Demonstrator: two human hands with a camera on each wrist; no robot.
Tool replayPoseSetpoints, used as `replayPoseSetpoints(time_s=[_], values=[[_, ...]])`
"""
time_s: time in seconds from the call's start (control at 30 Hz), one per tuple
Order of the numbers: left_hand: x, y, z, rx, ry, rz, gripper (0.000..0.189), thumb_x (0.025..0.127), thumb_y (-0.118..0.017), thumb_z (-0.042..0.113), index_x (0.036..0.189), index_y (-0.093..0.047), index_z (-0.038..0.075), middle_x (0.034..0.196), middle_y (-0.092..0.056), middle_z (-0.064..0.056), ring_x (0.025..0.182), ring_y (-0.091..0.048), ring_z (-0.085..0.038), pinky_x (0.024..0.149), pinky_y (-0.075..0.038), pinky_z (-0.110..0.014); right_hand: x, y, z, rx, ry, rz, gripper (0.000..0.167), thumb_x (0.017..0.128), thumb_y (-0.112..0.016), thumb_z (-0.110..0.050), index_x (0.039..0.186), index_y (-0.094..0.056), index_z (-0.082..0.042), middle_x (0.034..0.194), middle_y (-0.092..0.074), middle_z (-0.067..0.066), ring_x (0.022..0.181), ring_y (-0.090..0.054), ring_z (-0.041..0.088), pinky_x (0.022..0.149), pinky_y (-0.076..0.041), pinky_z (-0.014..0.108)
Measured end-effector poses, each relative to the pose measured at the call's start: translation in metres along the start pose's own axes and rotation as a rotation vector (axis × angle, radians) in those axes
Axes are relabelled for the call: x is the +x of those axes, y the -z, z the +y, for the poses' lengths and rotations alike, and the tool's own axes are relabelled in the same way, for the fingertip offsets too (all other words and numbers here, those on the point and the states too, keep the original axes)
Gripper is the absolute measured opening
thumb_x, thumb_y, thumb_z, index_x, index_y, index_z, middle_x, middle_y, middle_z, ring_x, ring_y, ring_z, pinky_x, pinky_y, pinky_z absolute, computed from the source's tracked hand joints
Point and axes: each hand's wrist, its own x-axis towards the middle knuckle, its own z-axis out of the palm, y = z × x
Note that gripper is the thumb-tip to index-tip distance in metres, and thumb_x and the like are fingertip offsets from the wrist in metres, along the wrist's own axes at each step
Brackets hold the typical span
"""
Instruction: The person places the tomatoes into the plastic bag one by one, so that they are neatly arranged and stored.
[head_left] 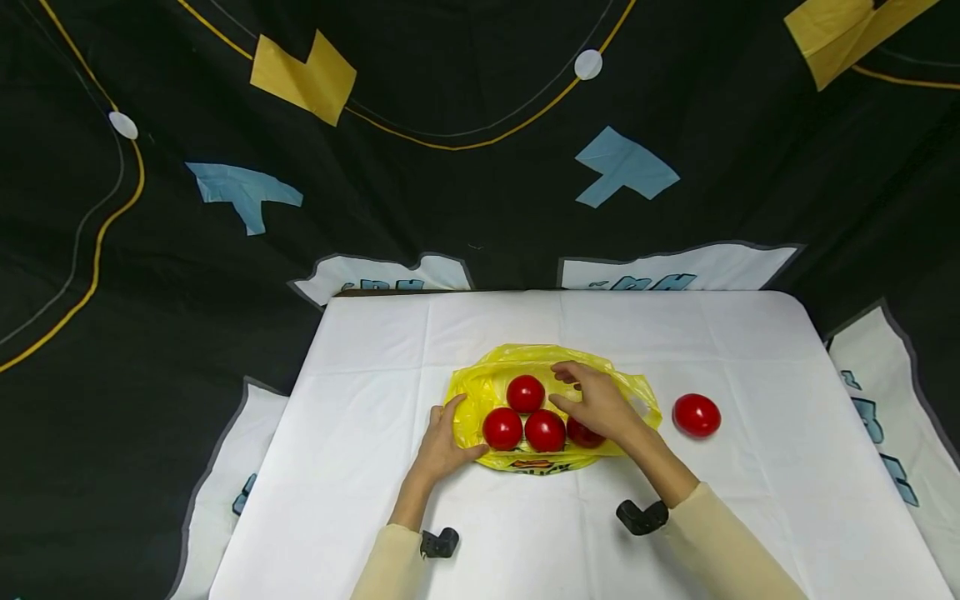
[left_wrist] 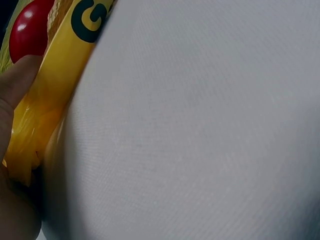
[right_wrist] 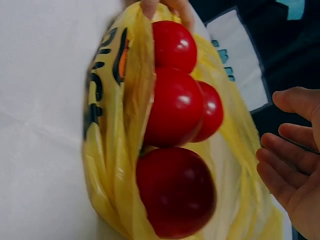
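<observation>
A yellow plastic bag [head_left: 543, 356] with dark printing lies on its side, mouth spread wide. Several shiny red balls [head_left: 545, 431], tomato-like in look, sit inside it. At the bag's left end my left hand [head_left: 441, 446] holds the rim, thumb at the front edge and fingers farther back. The left wrist view shows that thumb [left_wrist: 20, 80] against the yellow film beside a red ball. Over the bag's right part is my right hand [head_left: 600, 406], fingers loosely bent and holding nothing. It partly covers the rightmost ball [head_left: 583, 433] in the head view.
Another red ball [head_left: 697, 416] lies on the white-covered table [head_left: 750, 350], right of the bag. Black cloth [head_left: 465, 208] with taped shapes and cords surrounds the table behind and at the sides. A black wrist device [head_left: 642, 517] sits by the right sleeve.
</observation>
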Motion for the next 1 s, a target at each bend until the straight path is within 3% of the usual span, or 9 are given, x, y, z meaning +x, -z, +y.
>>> replayPoseSetpoints(time_s=[0.3, 0.83, 1.0], values=[[0.000, 0.001, 0.001, -0.004, -0.002, 0.001, 0.097, 0.066, -0.084, 0.038, 0.146, -0.032, 0.019, 0.109, -0.037, -0.009, 0.095, -0.049, -0.023, 0.086, -0.043, -0.041, -0.017, 0.021, 0.002, 0.011, 0.059, 0.071, 0.045, 0.084, -0.073, -0.022, 0.122, -0.058, -0.004, 0.114, -0.064, 0.009, 0.100, -0.061, 0.024, 0.085, -0.049, 0.041], [0.002, 0.000, -0.001, 0.012, -0.006, 0.010, 0.097, 0.065, -0.084, 0.039, 0.145, -0.033, 0.018, 0.108, -0.037, -0.009, 0.094, -0.049, -0.024, 0.084, -0.044, -0.040, -0.049, 0.047, 0.026, 0.043, 0.008, 0.190, 0.050, 0.081, -0.076, -0.015, 0.125, -0.055, -0.005, 0.117, -0.061, 0.012, 0.103, -0.059, 0.027, 0.085, -0.049, 0.044], [0.001, 0.000, 0.000, 0.015, 0.000, 0.007, 0.097, 0.065, -0.083, 0.040, 0.145, -0.033, 0.018, 0.110, -0.037, -0.010, 0.095, -0.049, -0.024, 0.086, -0.044, -0.041, -0.059, 0.055, 0.038, 0.014, -0.031, 0.254, 0.053, 0.081, -0.076, -0.018, 0.128, -0.054, -0.007, 0.122, -0.055, 0.015, 0.104, -0.056, 0.034, 0.084, -0.047, 0.051]])
